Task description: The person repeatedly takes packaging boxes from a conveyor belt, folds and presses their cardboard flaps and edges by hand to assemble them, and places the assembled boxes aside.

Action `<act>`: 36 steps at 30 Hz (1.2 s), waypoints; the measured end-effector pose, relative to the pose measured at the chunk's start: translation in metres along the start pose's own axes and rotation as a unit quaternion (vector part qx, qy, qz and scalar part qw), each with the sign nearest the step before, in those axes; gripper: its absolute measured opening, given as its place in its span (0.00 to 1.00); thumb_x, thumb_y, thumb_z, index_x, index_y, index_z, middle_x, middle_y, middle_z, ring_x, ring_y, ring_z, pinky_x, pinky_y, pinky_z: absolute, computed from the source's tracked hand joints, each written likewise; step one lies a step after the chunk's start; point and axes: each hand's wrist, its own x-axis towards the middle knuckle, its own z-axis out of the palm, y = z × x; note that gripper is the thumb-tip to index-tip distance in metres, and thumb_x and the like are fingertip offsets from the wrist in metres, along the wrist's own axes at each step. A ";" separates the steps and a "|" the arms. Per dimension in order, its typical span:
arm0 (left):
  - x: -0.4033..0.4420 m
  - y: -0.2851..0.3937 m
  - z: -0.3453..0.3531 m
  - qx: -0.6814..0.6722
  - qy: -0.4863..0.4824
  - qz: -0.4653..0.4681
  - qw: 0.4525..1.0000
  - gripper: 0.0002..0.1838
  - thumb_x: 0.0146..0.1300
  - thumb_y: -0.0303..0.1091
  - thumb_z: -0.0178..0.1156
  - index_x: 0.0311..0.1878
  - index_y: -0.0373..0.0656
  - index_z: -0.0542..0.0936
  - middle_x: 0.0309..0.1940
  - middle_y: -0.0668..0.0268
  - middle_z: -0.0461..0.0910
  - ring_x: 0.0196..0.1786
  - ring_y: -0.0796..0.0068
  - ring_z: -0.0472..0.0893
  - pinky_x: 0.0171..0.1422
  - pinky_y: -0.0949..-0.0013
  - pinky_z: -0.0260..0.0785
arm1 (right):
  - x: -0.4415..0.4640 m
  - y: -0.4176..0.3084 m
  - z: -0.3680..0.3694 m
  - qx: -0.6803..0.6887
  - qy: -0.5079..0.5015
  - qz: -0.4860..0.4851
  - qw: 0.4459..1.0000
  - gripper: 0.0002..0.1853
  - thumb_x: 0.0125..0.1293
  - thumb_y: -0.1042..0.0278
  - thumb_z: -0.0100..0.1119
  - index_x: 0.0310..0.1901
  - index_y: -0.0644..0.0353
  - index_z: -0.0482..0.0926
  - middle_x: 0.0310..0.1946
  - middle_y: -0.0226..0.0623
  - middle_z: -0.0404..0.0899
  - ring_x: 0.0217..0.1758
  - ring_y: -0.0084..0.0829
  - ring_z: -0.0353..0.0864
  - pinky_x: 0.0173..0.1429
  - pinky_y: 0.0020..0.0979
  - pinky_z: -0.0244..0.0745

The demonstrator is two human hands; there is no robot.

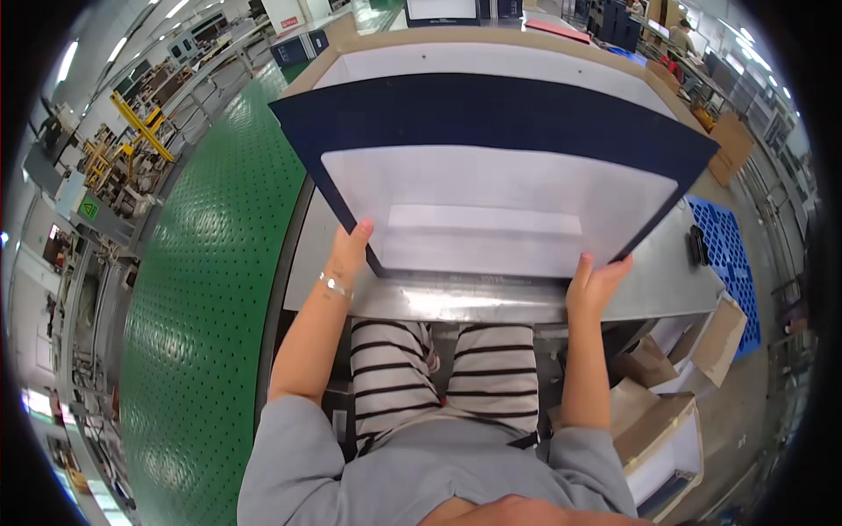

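Note:
A wide dark blue box panel (491,110) with a large window is tilted up in front of me over the metal table (430,302). White surfaces show through the window; I cannot tell whether it is a lid or a whole box. My left hand (348,254) grips its left edge, thumb on the front face. At the lower right edge, my right hand (596,285) holds it the same way, fingers hidden behind. Directly behind stands an open cardboard carton (351,42) with white inner walls, partly covered by the panel.
A green perforated surface (206,254) runs along my left. On the right are a blue plastic pallet (732,254), a small black object (698,245) at the table edge and open cardboard boxes (671,430) low beside me. Another person (681,37) is far back right.

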 end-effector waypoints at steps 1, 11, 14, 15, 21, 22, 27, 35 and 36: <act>-0.005 -0.002 -0.003 0.004 -0.012 -0.025 1.000 0.35 0.66 0.47 0.62 0.69 0.33 0.70 0.65 0.52 0.73 0.66 0.61 0.71 0.72 0.62 0.60 | 0.000 0.002 -0.005 0.002 -0.042 0.003 0.999 0.37 0.71 0.51 0.53 0.66 0.79 0.56 0.61 0.61 0.63 0.63 0.53 0.65 0.71 0.46 0.58; -0.009 0.164 0.078 0.438 0.200 0.549 0.683 0.38 0.61 0.49 0.62 0.72 0.39 0.69 0.77 0.49 0.58 0.80 0.51 0.52 0.82 0.47 0.35 | 0.103 -0.109 -0.024 0.047 0.057 -0.354 0.932 0.32 0.64 0.60 0.54 0.68 0.66 0.66 0.67 0.50 0.66 0.71 0.49 0.63 0.76 0.46 0.52; 0.001 0.176 0.116 0.565 0.164 0.499 0.636 0.37 0.62 0.54 0.61 0.72 0.48 0.71 0.76 0.52 0.61 0.79 0.52 0.55 0.80 0.46 0.41 | 0.139 -0.139 0.011 0.048 0.037 -0.437 0.898 0.24 0.58 0.61 0.61 0.57 0.58 0.80 0.55 0.36 0.78 0.61 0.41 0.73 0.71 0.39 0.57; 0.005 0.174 0.118 0.563 0.167 0.504 0.634 0.37 0.62 0.54 0.61 0.72 0.48 0.71 0.76 0.52 0.61 0.79 0.52 0.55 0.80 0.46 0.41 | 0.138 -0.136 0.019 0.048 0.043 -0.439 0.896 0.24 0.58 0.61 0.61 0.57 0.58 0.80 0.55 0.36 0.78 0.61 0.41 0.73 0.71 0.39 0.57; -0.001 0.167 0.159 0.547 0.157 0.561 0.602 0.37 0.59 0.58 0.61 0.69 0.50 0.73 0.73 0.60 0.67 0.74 0.59 0.65 0.77 0.46 0.45 | 0.126 -0.168 0.046 0.024 0.082 -0.459 0.884 0.18 0.53 0.65 0.67 0.48 0.54 0.85 0.46 0.31 0.79 0.44 0.31 0.74 0.55 0.34 0.65; -0.005 0.166 0.165 0.535 0.134 0.569 0.610 0.37 0.58 0.58 0.61 0.69 0.51 0.74 0.72 0.61 0.67 0.74 0.60 0.66 0.77 0.46 0.45 | 0.122 -0.174 0.050 0.076 0.079 -0.494 0.863 0.18 0.52 0.67 0.68 0.47 0.55 0.86 0.44 0.31 0.79 0.42 0.31 0.74 0.52 0.31 0.66; -0.010 0.166 0.162 0.517 0.143 0.598 0.596 0.33 0.58 0.53 0.62 0.66 0.51 0.76 0.68 0.63 0.72 0.70 0.61 0.69 0.76 0.47 0.47 | 0.120 -0.174 0.045 0.108 0.107 -0.487 0.860 0.13 0.53 0.72 0.69 0.43 0.55 0.87 0.37 0.27 0.79 0.36 0.28 0.72 0.45 0.28 0.65; -0.005 0.183 0.204 0.445 0.199 0.620 0.615 0.18 0.59 0.37 0.63 0.54 0.50 0.80 0.48 0.70 0.76 0.48 0.71 0.74 0.62 0.61 0.59 | 0.146 -0.186 0.017 0.069 0.119 -0.440 0.888 0.07 0.56 0.70 0.71 0.26 0.55 0.81 0.24 0.24 0.71 0.26 0.25 0.65 0.32 0.27 0.61; -0.002 0.185 0.208 0.433 0.201 0.624 0.618 0.15 0.59 0.35 0.63 0.51 0.50 0.80 0.44 0.72 0.76 0.44 0.72 0.73 0.59 0.64 0.60 | 0.151 -0.186 0.015 0.055 0.119 -0.430 0.893 0.09 0.57 0.69 0.71 0.24 0.55 0.79 0.22 0.24 0.69 0.25 0.25 0.63 0.30 0.27 0.59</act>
